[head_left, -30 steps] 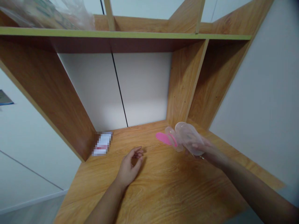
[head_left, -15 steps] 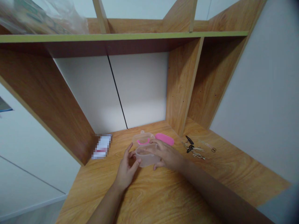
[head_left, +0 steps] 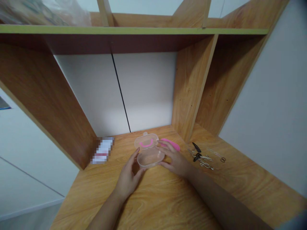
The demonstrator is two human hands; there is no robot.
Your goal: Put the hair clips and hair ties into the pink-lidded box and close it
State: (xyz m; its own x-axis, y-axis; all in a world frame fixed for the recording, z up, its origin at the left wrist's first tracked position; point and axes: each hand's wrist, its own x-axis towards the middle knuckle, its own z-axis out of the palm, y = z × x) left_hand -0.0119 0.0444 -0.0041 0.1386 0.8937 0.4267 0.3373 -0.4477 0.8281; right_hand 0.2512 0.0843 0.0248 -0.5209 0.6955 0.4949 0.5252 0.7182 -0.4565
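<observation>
A clear plastic box [head_left: 150, 159] with rounded ends stands upright on the desk with its lid [head_left: 139, 142] swung back. A pink handle [head_left: 146, 144] crosses the lid. My left hand [head_left: 126, 180] grips the box's left end, fingers along the far side and thumb at the near rim. At the right end, my right hand [head_left: 176, 161] holds the box between thumb and fingers. Inside, the box looks bare. Just behind my right hand lies a flat pink oval piece [head_left: 172, 144], partly covered by the fingers.
Black hair clips [head_left: 197, 147], silvery clips [head_left: 206, 164] and a small dark looped item [head_left: 223, 159] lie to the right on the wooden desk [head_left: 153, 204]. A blurred-out white packet [head_left: 103, 150] rests at the left. Shelf panels [head_left: 189, 95] rise behind.
The box, tilted in my hands before, now sits level with its opening facing up. My right hand has moved from over the opening to the right end.
</observation>
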